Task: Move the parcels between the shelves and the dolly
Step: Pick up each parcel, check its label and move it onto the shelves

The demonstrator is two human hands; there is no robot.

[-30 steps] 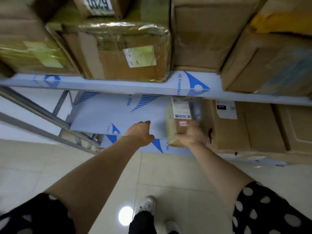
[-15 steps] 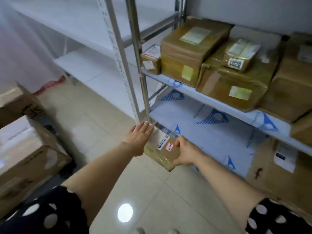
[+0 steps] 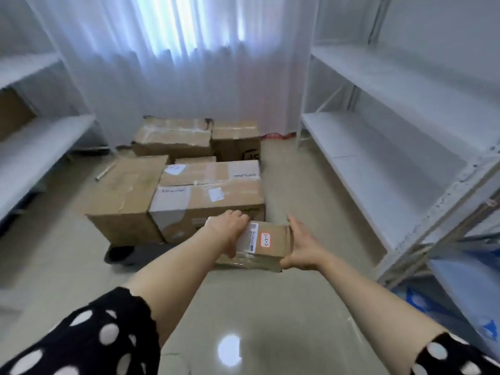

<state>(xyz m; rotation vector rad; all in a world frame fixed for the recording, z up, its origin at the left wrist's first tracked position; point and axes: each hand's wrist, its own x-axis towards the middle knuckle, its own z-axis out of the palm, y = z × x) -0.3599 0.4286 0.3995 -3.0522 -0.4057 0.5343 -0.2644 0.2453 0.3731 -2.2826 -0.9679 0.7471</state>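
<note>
Taped cardboard, the small parcel (image 3: pixel 272 240) is held between my left hand (image 3: pixel 230 231) over its top and my right hand (image 3: pixel 301 249) round its end, just short of the dolly (image 3: pixel 121 253), where, set too near the front box (image 3: pixel 211 190) edge, it could slide off.

Window: we see a sheer white curtain (image 3: pixel 173 63) glowing with daylight.
Floor: we see glossy beige tiles (image 3: pixel 54 266) carrying a round glare (image 3: pixel 229 350).
Sides: white shelving (image 3: pixel 378 136) flanks us.
</note>
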